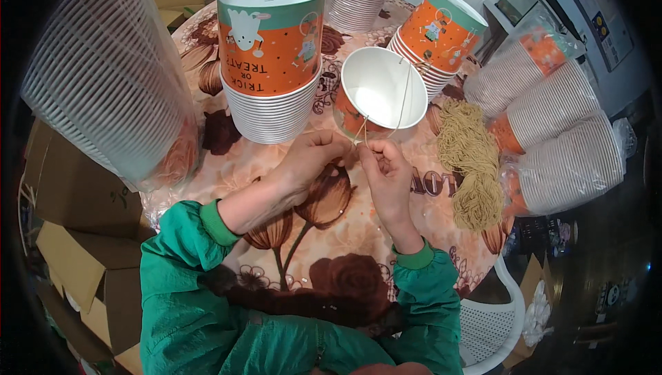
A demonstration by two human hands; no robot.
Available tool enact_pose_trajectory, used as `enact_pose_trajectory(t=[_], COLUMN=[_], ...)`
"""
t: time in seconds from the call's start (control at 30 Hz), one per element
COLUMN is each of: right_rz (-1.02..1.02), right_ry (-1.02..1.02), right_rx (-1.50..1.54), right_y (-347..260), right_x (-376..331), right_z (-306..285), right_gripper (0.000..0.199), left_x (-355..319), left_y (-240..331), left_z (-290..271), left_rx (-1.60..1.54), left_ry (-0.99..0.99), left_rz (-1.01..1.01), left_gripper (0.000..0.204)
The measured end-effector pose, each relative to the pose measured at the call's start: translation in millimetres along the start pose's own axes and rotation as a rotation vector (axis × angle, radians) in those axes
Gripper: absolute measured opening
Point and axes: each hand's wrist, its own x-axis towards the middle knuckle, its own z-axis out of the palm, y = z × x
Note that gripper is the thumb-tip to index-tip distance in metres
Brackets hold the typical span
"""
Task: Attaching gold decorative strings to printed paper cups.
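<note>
**Paper tub [380, 91], orange outside and white inside, with tan cord [363, 127]**

Clock positions taken from the hands.

- Tub: one, mouth up on the flowered tablecloth [427, 237], between 12 and 1 o'clock, just beyond the fingers. A strand crosses its opening.
- Left hand [316, 158]: fingers closed, fingertips pinching cord by the tub's near wall.
- Right hand [384, 167]: thumb and forefinger pinching cord just beside the left fingertips; the join between is too small to make out.
- Hank of tan yarn [470, 168]: one, loose, 3 o'clock.
- Large upturned stack [270, 61]: nested tubs, between 10 and 11 o'clock.
- Smaller upturned stack [441, 37]: 1 o'clock, behind the tub.
- Bagged stacks [569, 161]: clear plastic, between 2 and 3 o'clock.
- Tall bagged stack [110, 78]: between 9 and 10 o'clock.
- White chair [507, 313]: between 4 and 5 o'clock.
</note>
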Motion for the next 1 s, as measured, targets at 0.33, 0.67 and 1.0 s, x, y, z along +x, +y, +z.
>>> enact_pose_trajectory(t=[0.33,0.67,1.0], right_rz=[0.107,-0.116,-0.293], right_ry=[-0.016,0.020,0.095], right_rx=[0.058,-0.217,-0.428], right_y=[1,-4,-1], right_x=[8,11,10], right_z=[-6,-12,-19], right_gripper=[0.008,0.005,0.012], left_x=[7,19,33], left_y=[-14,1,8], left_z=[9,8,13], left_rx=[0.099,0.086,0.000], left_ry=[0.030,-0.029,-0.105], left_rz=[-0.030,0.092,0.000], left_gripper=[0.011,0.013,0.012])
